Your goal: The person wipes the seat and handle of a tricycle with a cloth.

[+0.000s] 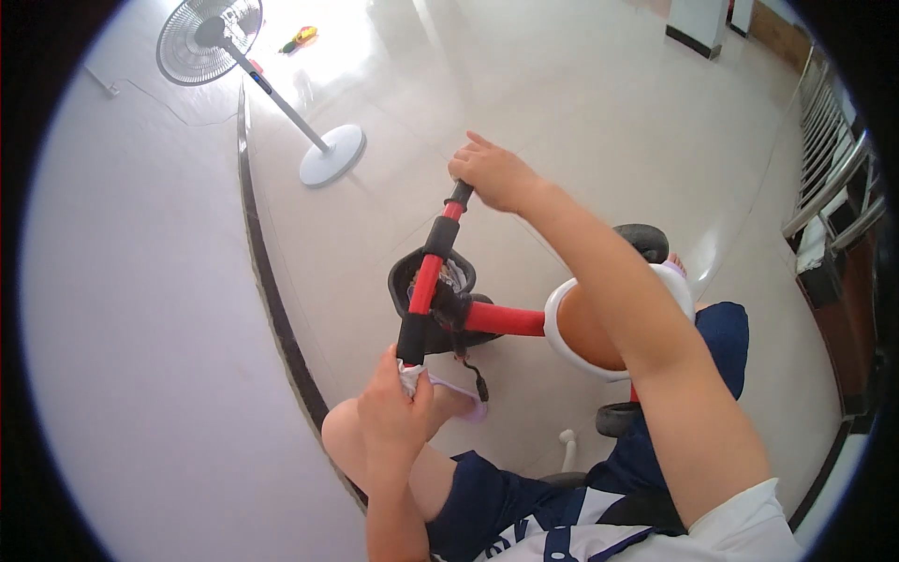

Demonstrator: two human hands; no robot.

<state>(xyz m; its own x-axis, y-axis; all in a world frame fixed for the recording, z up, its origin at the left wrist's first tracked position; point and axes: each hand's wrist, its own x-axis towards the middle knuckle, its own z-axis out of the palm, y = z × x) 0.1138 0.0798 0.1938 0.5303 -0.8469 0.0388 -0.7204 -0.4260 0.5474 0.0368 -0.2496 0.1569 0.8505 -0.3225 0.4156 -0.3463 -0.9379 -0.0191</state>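
A red child's tricycle stands in front of me, its handlebar (426, 279) running from lower left to upper right. My right hand (494, 175) is closed round the black grip (458, 196) at the far end, its thumb sticking up. At the near end my left hand (391, 403) pinches a crumpled white cloth or tissue (409, 375) against the handlebar end. A red frame tube (506, 318) leads right to a brown seat with a white rim (562, 323), partly hidden by my right forearm. A pedal (481, 386) hangs below the handlebar.
Behind the handlebar sits a black basket (401, 279) with small items inside. A white standing fan (332, 156) is by the wall at upper left, near a yellow and red toy (302, 38). Metal railings (829, 183) line the right. Black wheels (643, 241) flank the seat.
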